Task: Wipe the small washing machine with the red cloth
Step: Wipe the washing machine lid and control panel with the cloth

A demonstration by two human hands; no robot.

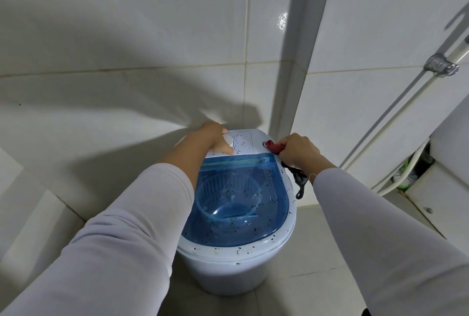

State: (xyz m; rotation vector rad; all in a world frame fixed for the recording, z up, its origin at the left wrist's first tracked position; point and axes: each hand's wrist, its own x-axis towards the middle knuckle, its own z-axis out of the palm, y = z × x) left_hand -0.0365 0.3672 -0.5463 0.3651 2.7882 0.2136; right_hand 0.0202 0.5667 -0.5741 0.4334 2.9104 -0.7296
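We stand over the small white plastic washing machine [236, 262] with its translucent blue lid [238, 199], set on the tiled floor in the wall corner and flecked with dark specks. Our right hand [299, 151] is bunched around the soft red cloth [275, 147] at the back right of the control panel, a dark tail of it dangling past the rim, while our left hand [215, 139] rests on the white dial with its fingers loosely curved. The cloth looks light and limp, so we judge it best gripped in a wad; the machine seems light enough to shift, and the left hand should steady it.
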